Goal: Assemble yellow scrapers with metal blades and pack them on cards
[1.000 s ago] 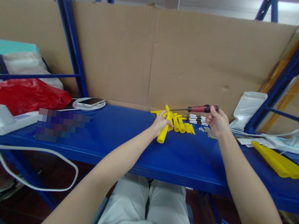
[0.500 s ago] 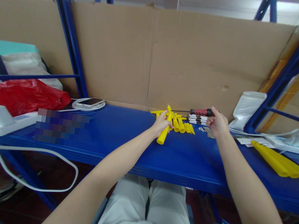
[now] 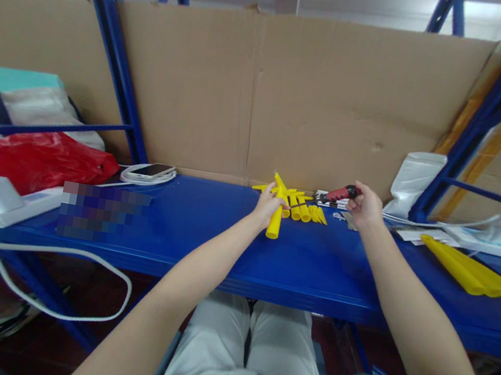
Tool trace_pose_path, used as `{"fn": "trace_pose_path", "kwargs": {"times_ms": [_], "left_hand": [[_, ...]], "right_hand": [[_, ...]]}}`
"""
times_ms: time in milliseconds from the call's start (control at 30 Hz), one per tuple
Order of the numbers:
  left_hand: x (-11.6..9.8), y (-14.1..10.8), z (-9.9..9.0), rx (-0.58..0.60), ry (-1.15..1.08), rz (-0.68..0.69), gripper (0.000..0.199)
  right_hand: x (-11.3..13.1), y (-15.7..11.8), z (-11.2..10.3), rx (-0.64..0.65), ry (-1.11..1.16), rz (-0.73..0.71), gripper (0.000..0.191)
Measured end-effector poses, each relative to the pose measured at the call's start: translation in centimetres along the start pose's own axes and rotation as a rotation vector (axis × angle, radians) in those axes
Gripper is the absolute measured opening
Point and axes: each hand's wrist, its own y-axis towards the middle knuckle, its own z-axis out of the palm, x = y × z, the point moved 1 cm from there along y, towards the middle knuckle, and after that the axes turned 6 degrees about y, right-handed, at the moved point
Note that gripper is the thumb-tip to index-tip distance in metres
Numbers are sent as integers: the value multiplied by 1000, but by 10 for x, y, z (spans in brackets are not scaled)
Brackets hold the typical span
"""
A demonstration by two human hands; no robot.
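My left hand (image 3: 267,204) is closed round a yellow plastic tube with side arms (image 3: 274,225), held above the blue shelf with its wide end toward me. In my right hand (image 3: 365,204) is a screwdriver (image 3: 338,194) with a red and black handle, gripped at the handle's end. Its thin shaft slants down to the left and reaches the yellow tube near my left fingers. Whether the tip touches the tube I cannot tell. Several more yellow tubes (image 3: 304,213) and small yellow pointed pieces (image 3: 317,215) lie behind and to the right of the held one.
A white stack with black bands (image 3: 333,200) stands behind the screwdriver. Long yellow pieces (image 3: 467,268) lie at the right. On the left are a phone (image 3: 155,170), a red bag (image 3: 50,163) and a white power strip (image 3: 31,205). Cardboard (image 3: 190,88) closes off the back.
The screwdriver has tilted, its shaft swinging from level behind the tube to slanting down toward it. The yellow tube has turned more upright in my left hand.
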Motion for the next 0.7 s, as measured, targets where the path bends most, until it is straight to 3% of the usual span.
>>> {"fn": "trace_pose_path", "kwargs": {"times_ms": [67,167,467,700], "left_hand": [[1,1,-1,-31,14,-9,84],[1,2,0,-55,33,-19,84],[8,9,-2,-83,187,18,85],[11,15,-3,-94,322,39,72]], "right_hand": [[-1,-7,8,-53,-33,10,36],[-6,-14,15,-21,-124,42,37],[-12,-19,9,270,-615,272,20],[-17,-28,9,529,-1060,295,21]]}}
